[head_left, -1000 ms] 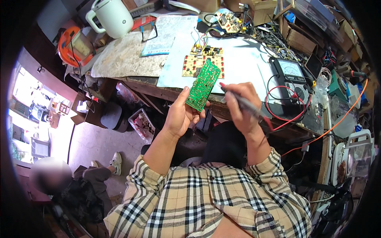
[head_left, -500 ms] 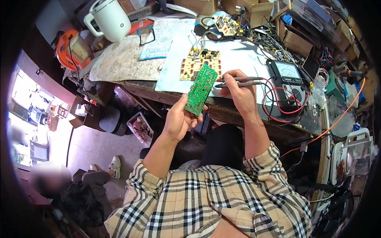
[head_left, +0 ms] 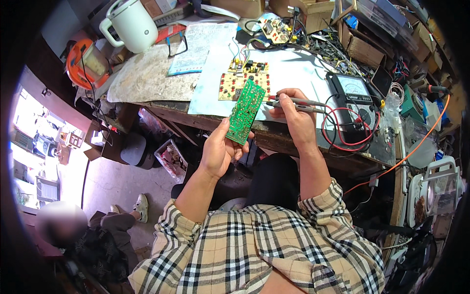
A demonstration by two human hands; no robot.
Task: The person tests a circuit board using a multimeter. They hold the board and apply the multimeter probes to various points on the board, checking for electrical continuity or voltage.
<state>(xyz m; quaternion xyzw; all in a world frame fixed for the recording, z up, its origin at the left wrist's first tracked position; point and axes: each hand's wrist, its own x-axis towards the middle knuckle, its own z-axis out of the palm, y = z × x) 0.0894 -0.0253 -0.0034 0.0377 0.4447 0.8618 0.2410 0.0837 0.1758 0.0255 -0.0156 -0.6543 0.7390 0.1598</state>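
My left hand (head_left: 217, 151) grips the lower end of a green circuit board (head_left: 246, 111), solder side up and tilted, above the bench's front edge. Between the fingers of my right hand (head_left: 296, 119) are two multimeter probes (head_left: 304, 104), one red and one black; their tips point at the board's right edge, and whether they touch it I cannot tell. The probe leads loop to an analog multimeter (head_left: 353, 90) on the right of the bench. Behind the held board, a yellowish circuit board (head_left: 234, 80) with red parts and wires lies on white paper.
Another wired board (head_left: 277, 29) lies at the back beside a heap of loose parts (head_left: 320, 55). A white jug (head_left: 129, 27), an orange container (head_left: 88, 63) and printed sheets (head_left: 200, 46) occupy the left. An orange cord (head_left: 426, 139) hangs at right. A seated person (head_left: 100, 240) is at lower left.
The whole view has shifted slightly. Both hands keep their hold on the board and the probes, with almost no other movement.
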